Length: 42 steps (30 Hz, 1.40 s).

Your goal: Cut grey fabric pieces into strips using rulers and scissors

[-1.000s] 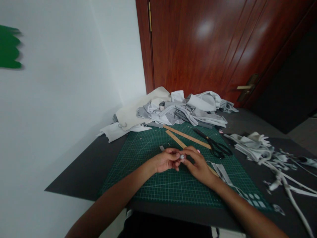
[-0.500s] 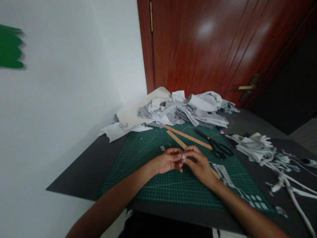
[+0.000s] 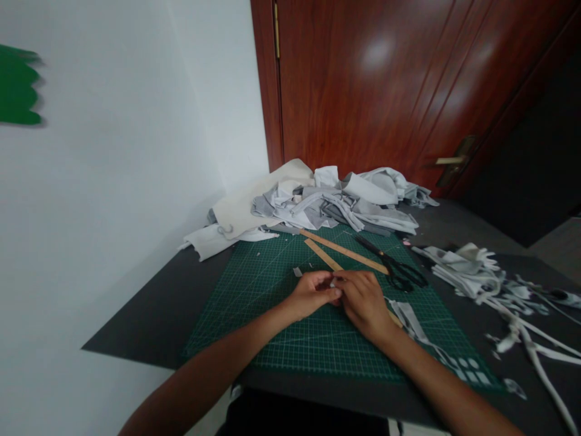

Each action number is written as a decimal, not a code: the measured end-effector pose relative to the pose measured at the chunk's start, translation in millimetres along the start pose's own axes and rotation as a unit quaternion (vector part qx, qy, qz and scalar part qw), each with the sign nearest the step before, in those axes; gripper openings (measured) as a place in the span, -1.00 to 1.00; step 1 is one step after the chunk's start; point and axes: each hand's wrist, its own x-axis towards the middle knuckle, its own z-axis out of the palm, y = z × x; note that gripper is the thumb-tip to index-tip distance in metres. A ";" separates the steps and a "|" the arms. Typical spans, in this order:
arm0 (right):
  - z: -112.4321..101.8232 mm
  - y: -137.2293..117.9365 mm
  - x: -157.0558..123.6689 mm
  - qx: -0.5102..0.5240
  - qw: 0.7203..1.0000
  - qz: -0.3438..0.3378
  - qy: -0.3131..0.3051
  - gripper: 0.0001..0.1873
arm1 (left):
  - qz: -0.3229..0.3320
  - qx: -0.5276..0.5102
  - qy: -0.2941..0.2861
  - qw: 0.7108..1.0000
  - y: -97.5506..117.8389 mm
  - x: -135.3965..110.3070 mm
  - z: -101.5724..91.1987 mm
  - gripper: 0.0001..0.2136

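Over the green cutting mat (image 3: 254,284), my left hand (image 3: 315,292) and my right hand (image 3: 363,301) meet fingertip to fingertip. Between them shows a tiny pale piece (image 3: 334,283), perhaps fabric; most of it is covered by my fingers. Both hands are closed, thumbs and fingers pinched together around it. Just beyond them lie a short wooden ruler (image 3: 321,252), partly hidden by my right hand, and a longer wooden ruler (image 3: 345,249). Black scissors (image 3: 397,269) rest to the right of my right hand. A pale fabric strip (image 3: 412,321) lies beside my right wrist.
A heap of grey and white cloth (image 3: 327,203) fills the table's back, against the wooden door (image 3: 363,91). More folded cloth (image 3: 467,272) and loose strips (image 3: 535,351) lie right. A small scrap (image 3: 297,272) sits on the mat. The white wall (image 3: 136,151) borders the left.
My fingers have closed in more around the pale piece, so less of it shows. My left thumb has come forward and my right hand has turned over, its back now facing up.
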 end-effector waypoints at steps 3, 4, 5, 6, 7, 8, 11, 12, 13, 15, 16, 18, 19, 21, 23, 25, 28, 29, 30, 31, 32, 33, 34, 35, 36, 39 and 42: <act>-1.2 -0.6 1.0 -0.003 1.000 -0.008 -0.019 -0.74 | -0.007 -0.017 0.004 1.000 1.1 -1.2 0.8 -0.51; -1.9 -0.8 1.3 -0.003 1.000 -0.009 -0.023 -0.73 | -0.008 -0.020 0.004 1.000 1.2 -1.5 0.8 -0.51; -2.6 -0.9 1.5 -0.002 1.000 -0.011 -0.026 -0.72 | -0.008 -0.023 0.005 1.000 1.3 -1.7 0.9 -0.52; -3.2 -1.0 1.8 -0.002 1.000 -0.013 -0.027 -0.72 | -0.008 -0.025 0.004 1.000 1.4 -2.0 1.1 -0.52; -3.7 -1.1 2.1 -0.001 1.000 -0.015 -0.028 -0.71 | -0.007 -0.027 0.003 1.000 1.6 -2.2 1.4 -0.53; -4.0 -1.1 2.3 0.000 1.000 -0.016 -0.027 -0.70 | -0.006 -0.029 0.002 1.000 1.9 -2.5 1.7 -0.53; -4.0 -1.7 2.6 -0.002 1.000 -0.012 -0.023 -0.69 | -0.006 -0.031 -0.002 1.000 2.5 -2.9 2.4 -0.53; -3.9 -2.0 2.6 -0.008 1.000 -0.007 -0.020 -0.70 | -0.007 -0.028 -0.002 1.000 2.4 -2.9 2.4 -0.53; -3.9 -2.4 2.5 -0.015 1.000 -0.001 -0.017 -0.71 | -0.008 -0.024 -0.002 1.000 2.2 -2.8 2.2 -0.52; -4.3 -2.9 2.2 -0.023 1.000 0.008 -0.011 -0.71 | -0.007 -0.010 0.000 1.000 1.5 -2.1 1.3 -0.52; -4.6 -3.0 2.0 -0.022 1.000 0.009 -0.010 -0.70 | -0.001 0.002 0.004 1.000 1.2 -1.6 0.9 -0.52; -5.0 -2.6 1.7 -0.013 1.000 0.008 -0.016 -0.66 | 0.024 0.048 0.019 0.998 0.9 -0.7 0.1 -0.54; -5.0 -2.1 1.5 -0.009 1.000 0.007 -0.021 -0.63 | 0.038 0.076 0.028 0.996 1.1 -0.3 0.0 -0.56; -4.3 -0.5 1.0 -0.003 0.999 0.008 -0.031 -0.58 | 0.064 0.126 0.049 0.989 1.9 -0.2 0.4 -0.62; -2.5 1.5 0.3 0.001 0.999 0.010 -0.037 -0.56 | 0.085 0.170 0.070 0.979 2.7 -0.6 1.1 -0.70; 0.0 3.4 -0.5 0.002 0.999 0.014 -0.044 -0.58 | 0.102 0.215 0.097 0.966 2.3 -1.0 1.2 -0.79; 3.8 5.1 -1.5 -0.005 0.998 0.029 -0.047 -0.63 | 0.098 0.231 0.114 0.961 -1.3 0.2 -0.9 -0.81; 4.9 5.4 -1.8 -0.010 0.998 0.033 -0.046 -0.65 | 0.090 0.216 0.105 0.967 -3.0 1.2 -2.1 -0.77; 5.8 5.5 -1.9 -0.014 0.998 0.037 -0.044 -0.68 | 0.081 0.196 0.092 0.973 -4.8 2.3 -3.4 -0.74; 6.5 5.6 -1.8 -0.016 0.998 0.040 -0.043 -0.70 | 0.073 0.174 0.081 0.979 -6.5 3.5 -4.6 -0.69; 7.0 5.5 -1.6 -0.017 0.998 0.042 -0.043 -0.72 | 0.066 0.152 0.072 0.983 -8.0 4.7 -5.8 -0.65; 7.3 5.3 -1.3 -0.017 0.998 0.042 -0.044 -0.73 | 0.060 0.131 0.069 0.987 -9.2 5.8 -6.8 -0.60; 7.5 4.9 -0.8 -0.016 0.998 0.042 -0.045 -0.74 | 0.056 0.114 0.069 0.990 -9.9 6.8 -7.5 -0.57; 7.5 4.3 -0.2 -0.014 0.998 0.042 -0.043 -0.75 | 0.054 0.101 0.072 0.991 -10.2 7.5 -8.0 -0.54; 7.4 3.4 0.5 -0.014 0.998 0.043 -0.040 -0.76 | 0.053 0.093 0.076 0.991 -10.2 7.9 -8.2 -0.53; 6.9 -0.5 2.0 -0.013 0.998 0.061 -0.027 -0.78 | 0.054 0.092 0.093 0.990 -8.3 7.9 -7.9 -0.53; 6.6 -4.4 1.8 0.007 0.996 0.090 -0.010 -0.83 | 0.052 0.092 0.098 0.990 -5.9 6.7 -6.5 -0.55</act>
